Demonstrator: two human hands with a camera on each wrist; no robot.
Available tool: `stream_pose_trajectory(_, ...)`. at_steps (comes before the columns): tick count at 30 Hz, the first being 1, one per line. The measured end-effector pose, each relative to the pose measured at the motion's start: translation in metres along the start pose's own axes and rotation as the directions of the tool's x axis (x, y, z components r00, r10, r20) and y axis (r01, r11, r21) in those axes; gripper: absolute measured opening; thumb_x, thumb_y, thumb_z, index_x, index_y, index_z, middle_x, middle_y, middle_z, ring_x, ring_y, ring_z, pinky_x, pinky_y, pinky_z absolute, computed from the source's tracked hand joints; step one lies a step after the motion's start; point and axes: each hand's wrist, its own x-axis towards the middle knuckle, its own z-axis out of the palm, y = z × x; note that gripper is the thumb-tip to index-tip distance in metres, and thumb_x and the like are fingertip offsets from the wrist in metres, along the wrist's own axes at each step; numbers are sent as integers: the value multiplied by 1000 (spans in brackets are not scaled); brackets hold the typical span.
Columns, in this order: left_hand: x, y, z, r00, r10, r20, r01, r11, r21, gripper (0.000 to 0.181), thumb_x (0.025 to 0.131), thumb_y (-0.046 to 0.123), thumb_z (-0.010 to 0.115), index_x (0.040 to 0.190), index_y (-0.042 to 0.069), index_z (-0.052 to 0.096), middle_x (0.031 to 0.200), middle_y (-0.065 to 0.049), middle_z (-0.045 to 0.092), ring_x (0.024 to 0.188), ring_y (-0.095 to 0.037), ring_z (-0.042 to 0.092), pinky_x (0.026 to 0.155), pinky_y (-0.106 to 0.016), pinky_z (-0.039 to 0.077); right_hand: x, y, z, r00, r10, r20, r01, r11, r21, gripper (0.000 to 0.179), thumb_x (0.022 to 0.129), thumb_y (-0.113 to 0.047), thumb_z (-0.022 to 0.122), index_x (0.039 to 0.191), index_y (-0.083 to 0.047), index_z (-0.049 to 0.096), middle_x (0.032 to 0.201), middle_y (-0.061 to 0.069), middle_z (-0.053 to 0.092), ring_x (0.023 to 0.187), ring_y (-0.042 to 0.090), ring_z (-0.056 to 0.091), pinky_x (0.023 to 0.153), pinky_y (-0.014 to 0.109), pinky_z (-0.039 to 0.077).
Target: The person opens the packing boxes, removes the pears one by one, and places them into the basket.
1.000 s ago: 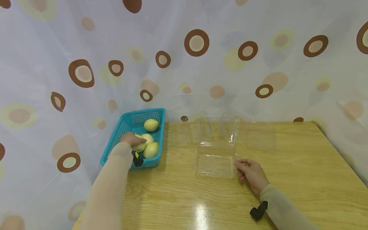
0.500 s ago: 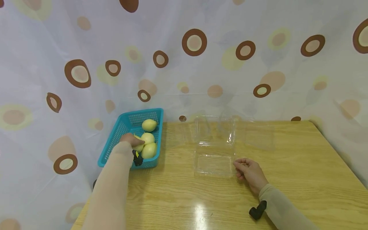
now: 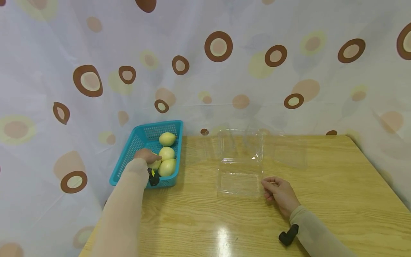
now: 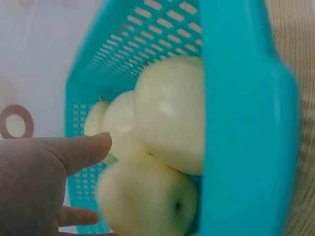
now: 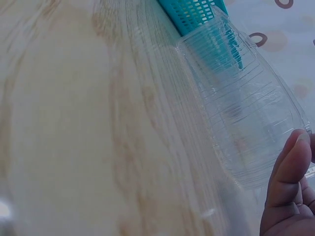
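Note:
In the head view my left hand (image 3: 147,156) reaches into a blue plastic basket (image 3: 123,159) that holds several pale yellow pears (image 3: 167,167). The left wrist view shows its thumb (image 4: 91,150) stretched out over the fruit, with other fingertips (image 4: 81,216) right at the side of the nearest pear (image 4: 142,201), which has a dark hollow at its end. My right hand (image 3: 282,194) pinches the right edge of a clear plastic clamshell box (image 3: 240,184) between thumb and forefinger. The box lies with its lid (image 3: 242,146) raised at the back.
Faint clear plastic panels (image 3: 290,153) stand to either side behind the box. A white patterned curtain (image 3: 244,71) hangs along the back and left of the wooden table (image 3: 192,221). The basket's raised rim (image 4: 246,123) surrounds the pears.
The middle pear has shifted slightly away from my left hand, and the pear under that hand sits a little lower. My right hand keeps its place on the box edge.

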Motion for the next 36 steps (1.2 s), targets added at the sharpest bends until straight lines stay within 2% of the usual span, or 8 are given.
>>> stream_pose_trajectory(4,-10,11,-3,994,95,-46,-92,994,66,73,93,45,56,137,-12,40,138,-32,42,122,-46,46,95,-52,44,1,2,0,1000,-2,-6,2,1000,-2,36,95,-24,63,115,5,53,81,8,58,64,14,59,59,27,53)
stream_pose_trajectory(7,-22,26,-4,976,192,-105,-186,980,66,75,95,41,54,141,-13,31,141,-34,36,127,-49,38,100,-57,38,1,2,0,1000,-5,-3,5,1000,-11,39,95,-25,63,116,5,53,81,9,58,64,15,59,59,28,53)
stream_pose_trajectory(11,-41,56,0,932,320,-169,-320,947,28,75,96,40,55,146,-8,26,146,-30,32,133,-46,32,105,-57,33,0,1,1,1000,-1,2,1,1000,-6,42,95,-27,63,118,7,51,81,8,58,64,15,59,60,28,53)
stream_pose_trajectory(15,-63,90,15,871,456,-186,-463,886,3,70,94,43,59,146,2,35,145,-19,40,131,-36,40,102,-50,39,-2,-1,2,1000,6,6,-6,1000,19,40,96,-25,61,118,7,50,80,7,58,64,14,57,59,27,52)
stream_pose_trajectory(20,-92,117,55,774,627,-87,-628,778,15,73,91,50,61,146,8,38,144,-10,45,128,-28,46,101,-44,42,-3,-1,4,1000,10,6,-10,1000,13,42,96,-27,61,118,7,50,77,7,59,64,14,56,59,27,52)
stream_pose_trajectory(23,-104,122,83,733,680,17,-680,732,46,84,86,59,62,148,9,35,146,-9,42,131,-28,43,103,-43,40,-5,0,3,1000,10,3,-10,1000,3,43,95,-29,62,117,6,50,78,6,59,66,14,56,60,27,52)
stream_pose_trajectory(31,-113,109,130,700,681,214,-710,697,101,115,66,61,79,154,13,21,154,-15,26,137,-33,33,102,-45,41,-15,0,-4,1000,-14,-8,13,995,-94,56,95,-36,62,129,5,46,99,11,61,82,18,61,70,28,55)
stream_pose_trajectory(36,-117,97,142,667,700,255,-736,673,78,128,59,62,83,155,15,13,157,-17,15,142,-35,22,106,-48,36,-28,1,-11,991,-125,43,132,927,-351,65,93,-46,60,135,0,42,125,16,51,105,26,56,80,33,54)
